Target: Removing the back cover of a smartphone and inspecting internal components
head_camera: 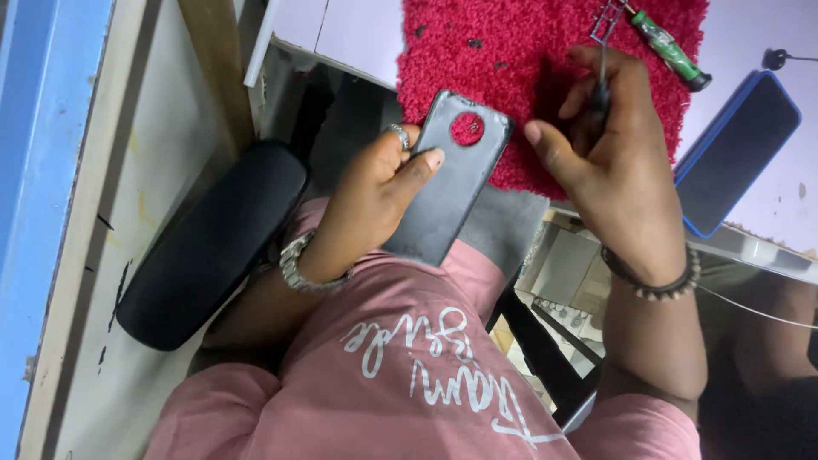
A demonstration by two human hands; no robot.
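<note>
My left hand (375, 192) grips a dark grey phone back cover (449, 183) with a round camera hole, holding it tilted over my lap. A ring sits on one finger and a metal watch on the wrist. My right hand (609, 149) is closed around a thin dark tool (601, 85), apparently a small screwdriver, whose shaft points up toward the red mat. The tool's tip is apart from the cover.
A red fluffy mat (511, 60) lies on the pale desk (358, 30). On it rests a green-handled screwdriver (669, 49). A phone in a blue case (737, 153) lies at the right. A black chair armrest (213, 243) is at the left.
</note>
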